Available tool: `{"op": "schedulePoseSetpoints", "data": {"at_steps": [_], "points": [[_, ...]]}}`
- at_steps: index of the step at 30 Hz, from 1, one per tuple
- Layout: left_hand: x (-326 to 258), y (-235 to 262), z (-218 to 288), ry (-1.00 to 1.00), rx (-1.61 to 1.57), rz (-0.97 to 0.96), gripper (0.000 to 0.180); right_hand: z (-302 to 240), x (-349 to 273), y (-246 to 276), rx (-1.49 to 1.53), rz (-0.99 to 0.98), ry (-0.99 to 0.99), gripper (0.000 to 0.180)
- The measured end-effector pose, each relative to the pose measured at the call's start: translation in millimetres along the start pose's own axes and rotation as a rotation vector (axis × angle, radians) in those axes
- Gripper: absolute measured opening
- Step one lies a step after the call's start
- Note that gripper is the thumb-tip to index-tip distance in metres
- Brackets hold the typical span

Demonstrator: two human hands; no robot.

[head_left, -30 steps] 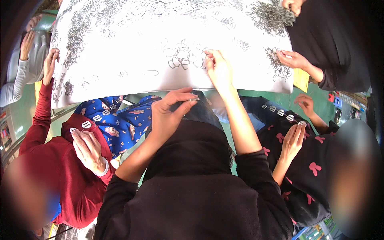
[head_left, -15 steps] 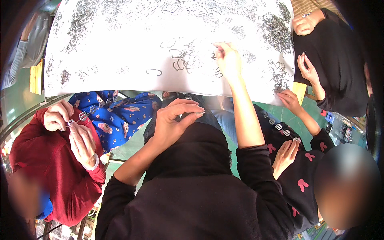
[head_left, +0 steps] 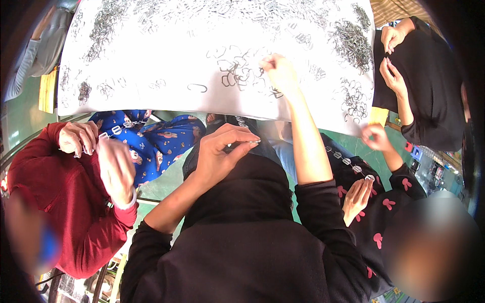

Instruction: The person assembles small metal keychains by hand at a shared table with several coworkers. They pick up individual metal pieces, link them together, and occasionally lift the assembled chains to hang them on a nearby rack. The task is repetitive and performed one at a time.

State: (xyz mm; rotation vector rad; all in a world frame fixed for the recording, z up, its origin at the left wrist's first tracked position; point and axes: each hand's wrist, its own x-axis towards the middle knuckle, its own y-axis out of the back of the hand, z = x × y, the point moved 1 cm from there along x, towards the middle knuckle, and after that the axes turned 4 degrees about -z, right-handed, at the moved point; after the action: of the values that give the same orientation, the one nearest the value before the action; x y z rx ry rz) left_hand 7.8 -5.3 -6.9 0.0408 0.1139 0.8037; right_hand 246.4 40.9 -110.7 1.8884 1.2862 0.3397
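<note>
In front of my lap, my left hand [head_left: 222, 154] is closed in a pinch on a small silvery metal piece [head_left: 256, 142], whose edge shows at the fingertips. My right hand [head_left: 281, 74] reaches over the white-covered table [head_left: 166, 60]. Its fingers are drawn together at the right side of a loose pile of dark bent wire hooks [head_left: 232, 76]; whatever they grip is too small to name. A few more hooks [head_left: 276, 93] lie below that wrist. Left of the pile rests a single larger wire hook [head_left: 197, 88].
Heaps of wire pieces [head_left: 351, 43] cover the table's far side and right edge. At left, a person in a red sleeve [head_left: 113, 222] handles a chain of metal links [head_left: 116, 130]. A co-worker at right holds a similar chain [head_left: 347, 161]. Another person in black [head_left: 424, 91] sits beyond.
My right hand has shifted slightly left, its fingers now closed beside the hook pile. My left hand keeps its pinch. The co-worker's hand at right has drawn away from the table edge.
</note>
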Motion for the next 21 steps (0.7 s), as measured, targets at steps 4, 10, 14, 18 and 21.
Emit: {"op": "schedulePoseSetpoints", "data": {"at_steps": [4, 10, 14, 18, 21], "points": [[-4.1, -1.5, 0.8, 0.003, 0.014, -0.021, 0.013, 33.6, -16.8, 27.2, 0.452, -0.033, -0.166, 0.018], [-8.0, -5.8, 1.4, -0.006, 0.017, -0.068, 0.014, 40.8, -18.8, 19.6, 0.394, -0.011, -0.113, 0.017], [-9.3, -7.0, 2.1, -0.025, 0.041, -0.079, 0.013, 34.1, -25.5, 12.4, -0.149, 0.137, 0.029, 0.018], [-10.9, -6.5, -0.2, -0.092, 0.049, -0.082, 0.017, 27.4, -27.2, 8.9, -0.210, 0.183, 0.024, 0.020], [-13.1, -5.0, -2.9, -0.104, 0.065, -0.084, 0.016, 22.9, -17.7, 8.7, -0.211, 0.185, 0.013, 0.017]]}}
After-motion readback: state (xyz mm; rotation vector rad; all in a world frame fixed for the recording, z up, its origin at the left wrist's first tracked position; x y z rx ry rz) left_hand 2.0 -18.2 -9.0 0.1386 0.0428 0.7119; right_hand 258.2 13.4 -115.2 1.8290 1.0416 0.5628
